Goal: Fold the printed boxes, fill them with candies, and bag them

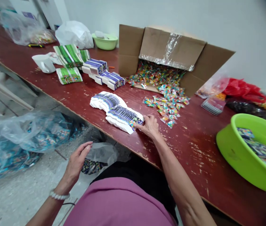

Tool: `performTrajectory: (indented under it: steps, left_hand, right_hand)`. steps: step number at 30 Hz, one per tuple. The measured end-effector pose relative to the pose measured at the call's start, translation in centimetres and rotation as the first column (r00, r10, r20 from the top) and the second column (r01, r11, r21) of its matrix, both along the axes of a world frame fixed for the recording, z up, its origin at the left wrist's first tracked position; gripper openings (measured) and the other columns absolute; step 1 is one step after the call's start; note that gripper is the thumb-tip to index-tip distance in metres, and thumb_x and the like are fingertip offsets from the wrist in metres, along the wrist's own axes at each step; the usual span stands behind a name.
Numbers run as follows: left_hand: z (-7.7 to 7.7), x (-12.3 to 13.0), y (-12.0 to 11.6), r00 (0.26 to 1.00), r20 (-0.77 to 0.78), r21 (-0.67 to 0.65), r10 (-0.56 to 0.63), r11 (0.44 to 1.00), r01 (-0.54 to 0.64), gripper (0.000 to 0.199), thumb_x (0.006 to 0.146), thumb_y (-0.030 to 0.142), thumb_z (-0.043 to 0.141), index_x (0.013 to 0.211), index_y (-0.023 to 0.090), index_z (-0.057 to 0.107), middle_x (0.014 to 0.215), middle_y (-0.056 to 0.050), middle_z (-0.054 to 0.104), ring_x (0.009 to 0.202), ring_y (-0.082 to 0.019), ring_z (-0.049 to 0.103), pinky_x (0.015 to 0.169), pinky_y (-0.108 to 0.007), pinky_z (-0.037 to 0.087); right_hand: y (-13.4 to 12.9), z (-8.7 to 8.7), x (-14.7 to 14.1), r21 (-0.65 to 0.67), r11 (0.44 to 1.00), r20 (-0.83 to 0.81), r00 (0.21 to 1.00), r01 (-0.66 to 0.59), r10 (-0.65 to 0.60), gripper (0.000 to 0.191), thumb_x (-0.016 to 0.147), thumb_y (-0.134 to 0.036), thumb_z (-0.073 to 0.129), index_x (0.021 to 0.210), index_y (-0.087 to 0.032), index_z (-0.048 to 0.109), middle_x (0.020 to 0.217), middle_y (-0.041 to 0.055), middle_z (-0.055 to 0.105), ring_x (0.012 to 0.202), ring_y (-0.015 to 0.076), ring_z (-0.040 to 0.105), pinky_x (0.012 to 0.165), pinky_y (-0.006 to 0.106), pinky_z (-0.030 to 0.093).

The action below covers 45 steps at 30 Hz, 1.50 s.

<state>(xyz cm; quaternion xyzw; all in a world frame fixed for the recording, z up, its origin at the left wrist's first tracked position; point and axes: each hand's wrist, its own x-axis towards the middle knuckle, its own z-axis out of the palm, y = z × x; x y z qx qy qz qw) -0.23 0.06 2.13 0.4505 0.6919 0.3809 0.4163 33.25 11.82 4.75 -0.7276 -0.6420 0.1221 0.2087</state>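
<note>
On the red table lies a fanned row of flat purple-and-white printed cartons [117,110]. At its near right end, my right hand [150,126] has thumb and fingers on the two sides of the end carton, gripping it. My left hand [77,160] hangs in the air off the table's front edge, fingers stretched out and holding nothing. Beneath it, a clear plastic bag [104,152] holds dark printed packets. Beyond my right hand, small wrapped candies [168,105] spill from an open cardboard box [172,47].
Banded purple carton bundles [110,80] and green ones [69,75] stand at the back left, near a white cup-like container [43,63]. A lime-green basin [231,147] with packets is at right, by a red bag [243,89]. Bags of blue packets [29,141] lie on the floor.
</note>
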Motion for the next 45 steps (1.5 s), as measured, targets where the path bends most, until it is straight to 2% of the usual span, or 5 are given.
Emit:
performTrajectory:
  steps: [10,21,30,39,45]
  left_hand:
    - [3.7,6.4,1.7,0.974,0.083,0.240,-0.211,0.953,0.186,0.045,0.087,0.050,0.062,0.120,0.020,0.066,0.119,-0.010,0.070,0.112,-0.026,0.064,0.102,-0.041,0.045]
    - [3.2,6.2,1.2,0.963,0.091,0.192,-0.255,0.953,0.235,0.042,0.088,0.047,0.062,0.121,0.021,0.064,0.118,-0.010,0.070,0.109,-0.026,0.065,0.099,-0.042,0.046]
    - [4.2,7.7,1.7,0.957,0.068,0.209,-0.283,0.942,0.263,0.042,0.086,0.045,0.061,0.120,0.020,0.064,0.114,-0.009,0.071,0.099,-0.023,0.067,0.088,-0.037,0.052]
    - [7.2,11.5,8.7,0.794,-0.562,0.428,-0.233,0.739,0.520,0.035,0.096,0.035,0.048,0.120,0.017,0.067,0.113,-0.010,0.072,0.098,-0.024,0.065,0.093,-0.038,0.047]
    - [7.6,14.5,12.7,0.742,-0.621,0.399,-0.253,0.712,0.577,0.032,0.095,0.032,0.052,0.117,0.018,0.069,0.115,-0.012,0.073,0.105,-0.027,0.062,0.099,-0.040,0.042]
  right_hand:
    - [-0.1,-1.4,0.6,0.109,0.991,-0.154,0.987,0.073,-0.055,0.066,0.075,-0.062,0.070,0.126,-0.022,0.055,0.128,0.0145,0.054,0.118,0.0349,0.052,0.091,0.048,0.042]
    - [1.4,-0.5,0.9,0.013,0.998,-0.143,0.988,0.062,-0.059,0.077,0.060,-0.061,0.081,0.120,-0.020,0.056,0.128,0.0156,0.053,0.121,0.0370,0.051,0.094,0.052,0.041]
    - [0.9,-1.5,2.2,0.157,0.961,-0.714,0.699,0.229,-0.050,0.039,0.064,-0.047,0.076,0.088,-0.020,0.061,0.086,0.0058,0.069,0.082,0.0257,0.065,0.078,0.041,0.053]
    - [-0.8,0.2,3.4,0.111,0.993,-0.865,0.496,0.044,0.075,0.039,0.068,-0.053,0.077,0.083,-0.018,0.071,0.077,0.0033,0.073,0.067,0.0181,0.066,0.065,0.029,0.051]
    - [-1.2,1.0,3.6,0.136,0.990,-0.884,0.454,0.025,0.110,0.040,0.073,-0.055,0.074,0.096,-0.022,0.076,0.091,0.0019,0.075,0.079,0.0183,0.064,0.072,0.030,0.050]
